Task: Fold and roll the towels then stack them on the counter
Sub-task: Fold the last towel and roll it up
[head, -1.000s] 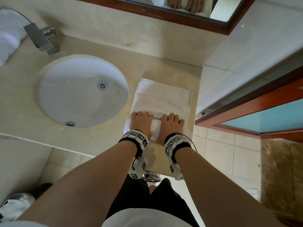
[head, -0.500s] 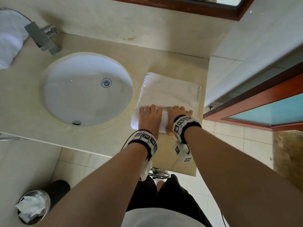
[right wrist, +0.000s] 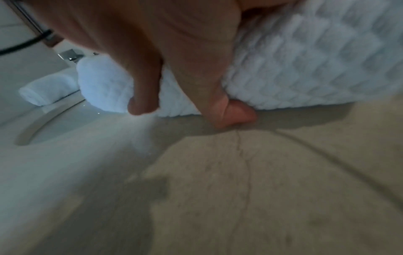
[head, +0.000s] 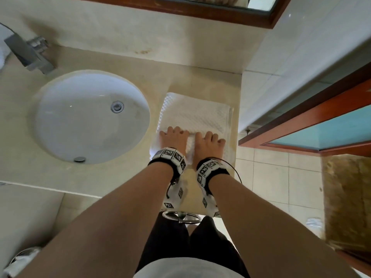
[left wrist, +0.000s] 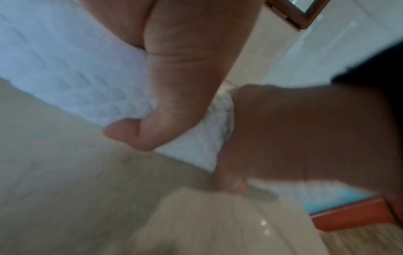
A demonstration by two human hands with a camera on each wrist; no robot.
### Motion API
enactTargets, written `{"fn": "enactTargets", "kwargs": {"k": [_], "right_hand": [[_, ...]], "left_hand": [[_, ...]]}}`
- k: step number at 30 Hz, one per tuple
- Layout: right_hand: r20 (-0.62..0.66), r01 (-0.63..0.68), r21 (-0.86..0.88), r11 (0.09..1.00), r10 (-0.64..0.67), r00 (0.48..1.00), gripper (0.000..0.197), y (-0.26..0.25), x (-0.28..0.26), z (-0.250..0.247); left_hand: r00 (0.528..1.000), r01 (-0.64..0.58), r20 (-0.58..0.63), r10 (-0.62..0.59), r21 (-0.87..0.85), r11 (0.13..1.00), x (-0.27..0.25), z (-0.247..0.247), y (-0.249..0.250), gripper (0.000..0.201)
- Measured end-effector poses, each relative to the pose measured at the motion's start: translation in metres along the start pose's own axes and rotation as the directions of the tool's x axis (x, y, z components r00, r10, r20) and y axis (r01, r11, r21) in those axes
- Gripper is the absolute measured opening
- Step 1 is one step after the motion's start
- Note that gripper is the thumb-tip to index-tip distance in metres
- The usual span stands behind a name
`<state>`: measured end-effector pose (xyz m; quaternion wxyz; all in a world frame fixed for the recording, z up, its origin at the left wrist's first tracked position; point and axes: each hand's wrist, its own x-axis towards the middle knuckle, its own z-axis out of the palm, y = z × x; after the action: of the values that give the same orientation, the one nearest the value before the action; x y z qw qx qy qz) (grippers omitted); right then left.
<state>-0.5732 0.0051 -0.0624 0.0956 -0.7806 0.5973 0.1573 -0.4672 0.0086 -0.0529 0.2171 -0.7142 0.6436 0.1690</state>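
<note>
With my left hand (head: 174, 138) and right hand (head: 207, 143) both grasping the half-rolled towel (head: 197, 115) at the bench's (head: 84, 177) right end, most rolling remains; one rolled towel (right wrist: 46, 90) lies beyond the sink (head: 91, 115).

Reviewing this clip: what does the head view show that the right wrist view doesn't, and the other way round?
Head only: the whole sink with its drain, the mirror frame, the flat unrolled part of the towel, and both wrist bands.

Right wrist only: the right thumb tucked under the roll's near edge, and an already rolled towel lying beyond the sink.

Both: the left hand, the right hand, the faucet and the counter.
</note>
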Motion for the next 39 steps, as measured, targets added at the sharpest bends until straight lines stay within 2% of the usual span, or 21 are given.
{"fn": "enactTargets", "kwargs": {"k": [4,6,8,10,13,15,16,19,23,27,32,34,36,38,39], "right_hand": [[0.128,0.077,-0.044,0.996,-0.071,0.989,0.07,0.005,0.015,-0.007],[0.187,0.096,-0.052,0.994,-0.085,0.979,0.076,0.007,0.022,-0.011],[0.202,0.084,-0.054,0.995,-0.072,0.977,0.072,0.007,0.026,-0.013],[0.138,0.049,-0.047,0.998,-0.042,0.989,0.061,0.003,0.021,-0.011],[-0.085,-0.003,-0.011,1.0,0.002,0.996,0.043,0.0,0.002,-0.001],[-0.17,0.014,-0.033,0.999,-0.019,0.985,0.039,0.003,-0.005,0.004],[-0.161,0.03,-0.036,0.999,-0.035,0.986,0.042,0.004,-0.005,0.003],[-0.042,0.074,-0.012,0.997,-0.074,0.996,0.058,0.008,0.007,-0.007],[0.121,0.177,-0.045,0.983,-0.171,0.978,0.083,0.016,0.026,-0.018],[0.28,0.291,-0.051,0.955,-0.266,0.923,0.086,0.023,0.042,-0.033],[0.368,0.242,-0.027,0.97,-0.216,0.905,0.083,0.022,0.041,-0.036],[0.291,0.191,-0.039,0.981,-0.172,0.941,0.076,0.019,0.031,-0.032],[0.103,0.119,-0.057,0.991,-0.113,0.988,0.062,0.014,0.015,-0.023],[-0.058,0.081,-0.052,0.995,-0.084,0.995,0.053,0.011,-0.004,-0.01],[-0.093,0.068,-0.039,0.997,-0.071,0.993,0.052,0.012,-0.011,-0.003]], "left_hand": [[0.972,-0.055,-0.224,0.068,0.066,0.996,-0.025,0.019,0.003,0.077],[0.966,-0.032,-0.255,0.04,0.035,0.999,-0.023,0.02,0.005,0.069],[0.973,0.024,-0.23,-0.026,-0.013,1.0,-0.016,0.013,0.006,0.064],[0.985,0.027,-0.169,-0.032,-0.034,0.999,-0.01,0.009,0.005,0.069],[0.994,-0.032,-0.102,0.029,-0.022,0.999,0.001,0.002,-0.001,0.077],[0.997,-0.072,-0.035,0.071,-0.012,0.997,0.012,-0.006,-0.006,0.079],[0.996,-0.089,-0.001,0.089,-0.005,0.996,0.016,-0.011,-0.008,0.08],[0.996,-0.085,0.018,0.085,-0.007,0.996,0.017,-0.014,-0.007,0.081],[0.985,-0.051,-0.167,0.046,-0.022,0.998,-0.012,0.009,-0.002,0.08],[0.947,-0.014,-0.321,0.006,-0.023,1.0,-0.034,0.025,0.002,0.064],[0.981,0.016,-0.189,-0.033,-0.09,0.996,-0.024,0.004,0.001,0.057],[0.995,-0.001,-0.094,-0.009,-0.101,0.995,-0.011,-0.002,-0.003,0.06],[1.0,-0.016,-0.013,0.014,-0.099,0.995,-0.001,-0.008,-0.006,0.061],[0.998,-0.057,0.019,0.058,-0.062,0.996,0.007,-0.011,-0.009,0.056],[0.995,-0.094,0.021,0.095,-0.04,0.995,0.009,-0.012,-0.01,0.055]]}}
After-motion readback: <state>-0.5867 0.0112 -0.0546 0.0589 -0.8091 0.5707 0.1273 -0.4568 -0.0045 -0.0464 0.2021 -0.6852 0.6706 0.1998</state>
